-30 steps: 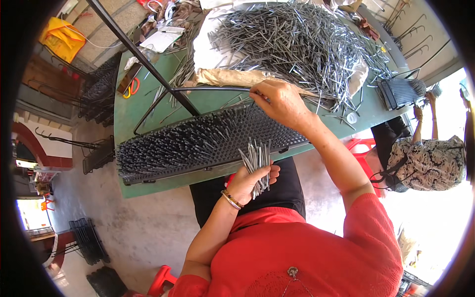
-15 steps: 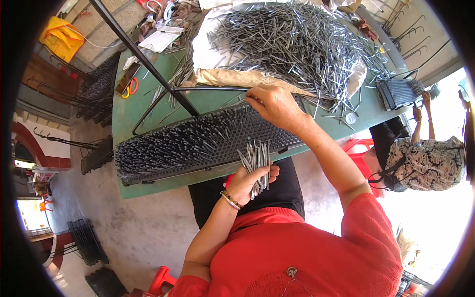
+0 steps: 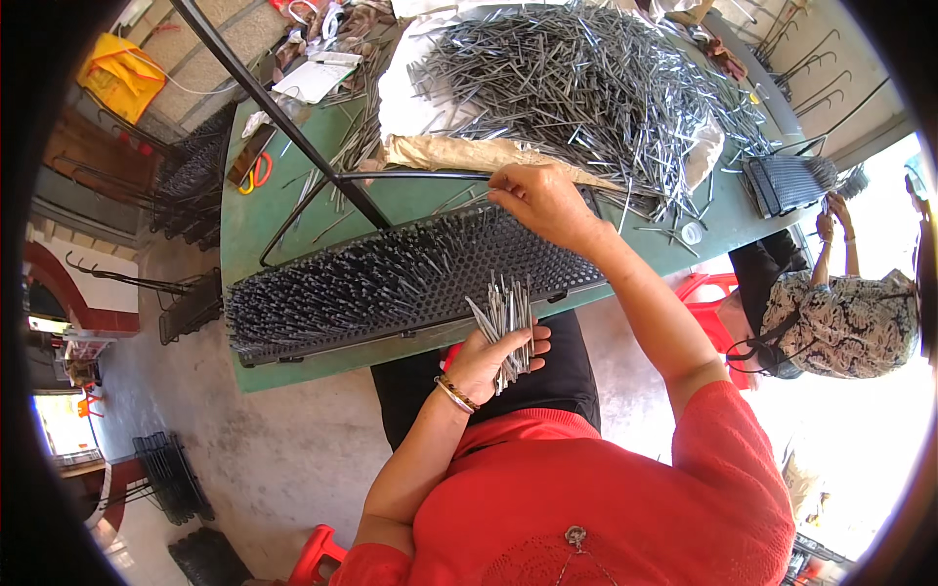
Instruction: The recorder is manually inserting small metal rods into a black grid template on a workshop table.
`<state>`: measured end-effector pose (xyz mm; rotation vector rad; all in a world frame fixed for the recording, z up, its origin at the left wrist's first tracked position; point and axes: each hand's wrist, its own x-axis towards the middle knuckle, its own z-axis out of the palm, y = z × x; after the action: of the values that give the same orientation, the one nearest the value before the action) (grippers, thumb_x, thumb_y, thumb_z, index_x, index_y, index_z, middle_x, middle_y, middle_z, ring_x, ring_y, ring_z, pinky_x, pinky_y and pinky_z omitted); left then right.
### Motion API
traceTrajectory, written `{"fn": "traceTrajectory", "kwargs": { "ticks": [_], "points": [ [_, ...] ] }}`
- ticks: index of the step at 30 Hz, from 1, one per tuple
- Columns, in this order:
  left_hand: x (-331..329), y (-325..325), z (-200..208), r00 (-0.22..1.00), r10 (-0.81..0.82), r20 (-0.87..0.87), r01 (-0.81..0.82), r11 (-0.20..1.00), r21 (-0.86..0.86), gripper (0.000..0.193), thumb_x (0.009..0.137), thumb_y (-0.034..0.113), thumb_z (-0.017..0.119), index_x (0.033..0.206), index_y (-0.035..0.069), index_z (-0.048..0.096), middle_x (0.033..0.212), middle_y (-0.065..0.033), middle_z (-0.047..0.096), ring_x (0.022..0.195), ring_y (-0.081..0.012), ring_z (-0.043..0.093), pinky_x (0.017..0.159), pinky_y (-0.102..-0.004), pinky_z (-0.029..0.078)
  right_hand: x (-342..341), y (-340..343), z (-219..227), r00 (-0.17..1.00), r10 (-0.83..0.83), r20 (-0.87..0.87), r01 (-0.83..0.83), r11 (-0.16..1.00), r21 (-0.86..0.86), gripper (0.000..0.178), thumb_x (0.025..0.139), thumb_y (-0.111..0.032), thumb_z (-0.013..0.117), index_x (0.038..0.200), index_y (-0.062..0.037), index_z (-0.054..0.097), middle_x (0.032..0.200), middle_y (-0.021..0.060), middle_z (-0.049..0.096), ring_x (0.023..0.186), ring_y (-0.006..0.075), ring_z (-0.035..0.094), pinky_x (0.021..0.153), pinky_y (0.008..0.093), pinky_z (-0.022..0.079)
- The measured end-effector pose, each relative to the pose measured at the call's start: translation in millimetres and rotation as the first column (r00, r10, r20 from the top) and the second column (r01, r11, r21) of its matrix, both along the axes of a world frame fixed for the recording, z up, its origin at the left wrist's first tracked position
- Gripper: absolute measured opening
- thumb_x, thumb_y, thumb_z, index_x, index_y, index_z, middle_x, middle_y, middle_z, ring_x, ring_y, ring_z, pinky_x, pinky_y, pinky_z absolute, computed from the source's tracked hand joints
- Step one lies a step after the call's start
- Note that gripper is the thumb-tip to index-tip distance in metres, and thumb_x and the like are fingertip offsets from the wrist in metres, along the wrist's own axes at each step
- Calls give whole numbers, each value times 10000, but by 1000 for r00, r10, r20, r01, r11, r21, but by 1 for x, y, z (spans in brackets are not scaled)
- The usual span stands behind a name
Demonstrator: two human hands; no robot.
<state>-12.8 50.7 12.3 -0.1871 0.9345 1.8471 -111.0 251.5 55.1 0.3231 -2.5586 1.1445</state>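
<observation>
A bundle of thin grey metal rods (image 3: 508, 311) fans upward from my left hand (image 3: 481, 361), whose thumb presses across it, just off the near side of a long black perforated rack (image 3: 552, 262). Rods stand densely in the holes along the rack's left and middle part; toward the right the holes are bare. My right hand (image 3: 549, 203) is over the rack's far edge, right of the middle, thumb and fingertips pinched together. Whatever is between those fingertips is too small or hidden to name.
A large heap of loose rods (image 3: 586, 83) lies on white and brown paper on the green table (image 3: 313, 132). Orange-handled scissors (image 3: 256, 174) lie at left. A black frame bar (image 3: 283, 112) rises from the rack. At right a person (image 3: 835, 322) works at another rack (image 3: 787, 184).
My right hand has shifted slightly at the rack's far edge, its fingers still pinched. My left hand and its bundle have barely moved. The other person's hands have moved a little.
</observation>
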Motion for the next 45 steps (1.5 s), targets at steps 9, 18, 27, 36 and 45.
{"fn": "traceTrajectory", "kwargs": {
  "ticks": [9, 18, 27, 36, 45],
  "points": [
    [2, 1, 1, 999, -12, -45, 9, 999, -48, 250, 897, 118, 607, 1123, 24, 556, 1022, -132, 653, 837, -177, 651, 700, -316, 568, 7, 0, -14, 999, -38, -7, 38, 997, -63, 147, 824, -96, 672, 924, -1, 623, 789, 116, 656, 673, 206, 647, 622, 308, 513],
    [-2, -1, 1, 977, -46, -208, 32, 997, -69, 263, 901, 118, 599, 1135, 12, 540, 928, -97, 640, 754, -135, 620, 646, -268, 526, 34, -9, 11, 981, 89, 175, -62, 986, -153, 223, 828, -203, 700, 946, -16, 676, 879, 100, 677, 761, 240, 641, 689, 338, 500],
    [-2, 4, 8, 945, -140, -295, 117, 988, -96, 236, 898, 115, 605, 1102, 10, 552, 895, -75, 639, 730, -108, 613, 621, -238, 516, 59, -17, 4, 797, 492, 351, -362, 854, -375, 276, 792, -248, 710, 904, 4, 698, 818, 127, 685, 779, 185, 640, 703, 314, 490],
    [4, 7, -9, 978, -101, -181, 100, 995, -14, 276, 897, 121, 610, 1140, 9, 542, 902, -71, 633, 759, -122, 603, 660, -266, 514, 41, 19, 15, 968, 92, 231, 45, 850, -526, 164, 913, -99, 589, 988, 44, 617, 855, 54, 659, 824, 108, 607, 753, 244, 490],
    [3, 9, -3, 992, -78, -103, 74, 997, -34, 281, 895, 125, 606, 1149, 21, 545, 936, -89, 643, 798, -140, 617, 659, -272, 516, 15, 22, 3, 972, -226, -72, 216, 969, -122, 154, 873, -101, 625, 973, 16, 623, 872, 117, 672, 773, 171, 650, 678, 288, 507]
  ]
}}
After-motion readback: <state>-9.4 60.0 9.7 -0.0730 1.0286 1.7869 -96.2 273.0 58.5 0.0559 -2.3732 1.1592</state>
